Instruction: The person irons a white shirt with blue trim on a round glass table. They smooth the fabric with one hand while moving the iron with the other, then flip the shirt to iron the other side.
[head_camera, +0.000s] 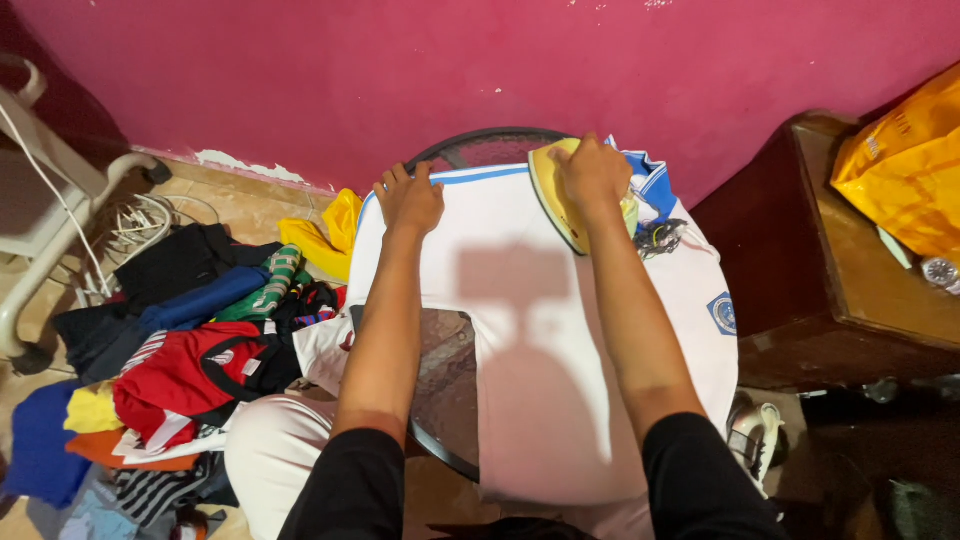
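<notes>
My right hand is clenched around the handle of a yellow iron, which sits on the white shirt near the upper middle of the frame, just beside the blue collar. My left hand lies flat and released on the shirt's far edge, fingers spread, pressing the cloth to the table.

To iron well here, I judge the left hand should keep the cloth taut and well apart from the iron's path, with strokes running away from the collar so no crease gets pressed in. The cord is bunched right of the iron and could drag across the cloth, so it needs to stay outside.

The iron's soleplate is hidden under my hand and its own body, so I cannot tell how flat it sits. The table shows only as a dark round rim and a patch between my arms; the rest is under the shirt. The shirt's lower edge is cut off by my sleeves at the bottom of the frame. A pile of clothes covers the floor at the left, its items hard to tell apart.
</notes>
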